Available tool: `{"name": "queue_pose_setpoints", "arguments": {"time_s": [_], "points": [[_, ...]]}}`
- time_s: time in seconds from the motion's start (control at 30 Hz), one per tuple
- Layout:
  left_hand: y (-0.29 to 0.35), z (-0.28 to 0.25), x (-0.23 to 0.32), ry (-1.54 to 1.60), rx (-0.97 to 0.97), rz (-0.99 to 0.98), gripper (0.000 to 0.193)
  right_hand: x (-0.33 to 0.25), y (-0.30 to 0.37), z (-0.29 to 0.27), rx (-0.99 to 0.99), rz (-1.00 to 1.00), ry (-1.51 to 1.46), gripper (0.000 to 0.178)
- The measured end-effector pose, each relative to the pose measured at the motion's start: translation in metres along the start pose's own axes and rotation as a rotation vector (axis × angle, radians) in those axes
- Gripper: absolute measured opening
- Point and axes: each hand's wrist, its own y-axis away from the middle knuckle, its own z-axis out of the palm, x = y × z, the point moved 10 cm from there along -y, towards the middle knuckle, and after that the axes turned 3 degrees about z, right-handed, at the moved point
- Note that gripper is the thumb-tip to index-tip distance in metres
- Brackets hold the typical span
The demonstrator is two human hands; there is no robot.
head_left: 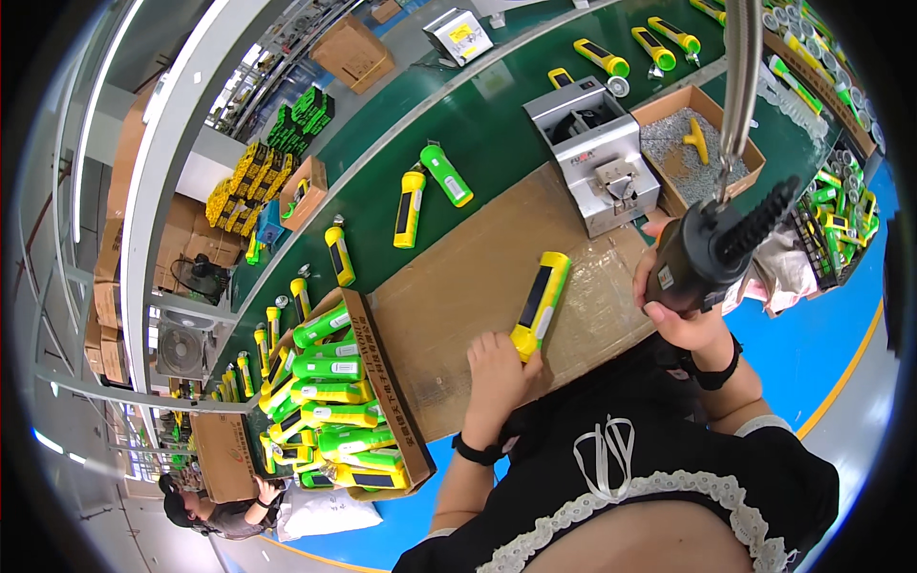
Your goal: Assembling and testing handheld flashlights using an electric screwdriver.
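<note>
The left hand (499,374) is closing its fingers on the near end of a yellow torch (542,304), which is slanting away over the cardboard (449,286), its dark panel showing; whether it is touching the cardboard, I cannot tell. The right hand (673,325) is clamping around a black driver (695,260), to the right of the torch and well apart from it. A silvery tube (743,76) is running down to the driver from above.

The cardboard is lying on a green surface (368,250). At its left edge a carton (390,392) is holding a pile of green and yellow torches (330,415). At its far right corner a grey machine (594,153) is standing, and just beside that an open box (750,153) is holding small grey pieces, with a yellow tool (696,141) lying on them.

Past the cardboard, a green torch (446,176) and a yellow one (409,210) are lying close together. More torches (602,57) are lying along the far part of the surface. Beyond it, a brown box (351,53) is sitting near a white device (458,38).
</note>
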Motion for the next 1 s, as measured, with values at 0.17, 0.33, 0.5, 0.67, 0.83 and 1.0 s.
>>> {"name": "queue_pose_setpoints", "arguments": {"time_s": [0.17, 0.33, 0.5, 0.67, 0.83, 1.0], "points": [[-0.017, 0.023, -0.016, 0.052, -0.209, -0.020, 0.046, 0.024, 0.018, -0.043, 0.098, -0.050, 0.198, 0.069], [-0.023, 0.016, -0.014, 0.087, -0.373, -0.051, 0.049, 0.025, 0.024, -0.048, 0.051, -0.101, 0.298, 0.069], [-0.068, 0.018, -0.014, -0.087, -0.238, -0.047, 0.051, 0.040, 0.034, -0.053, 0.092, -0.047, 0.297, 0.067], [-0.194, 0.016, -0.039, -0.205, 0.110, -0.157, 0.063, 0.040, 0.033, -0.039, 0.068, -0.062, 0.297, 0.064], [-0.288, 0.011, -0.090, -0.024, 0.301, -0.406, 0.064, 0.044, 0.031, -0.028, 0.091, 0.061, 0.019, 0.066], [-0.259, 0.016, -0.167, -0.234, 0.202, -0.779, 0.070, 0.051, 0.048, -0.045, 0.208, 0.097, 0.018, 0.068]]}}
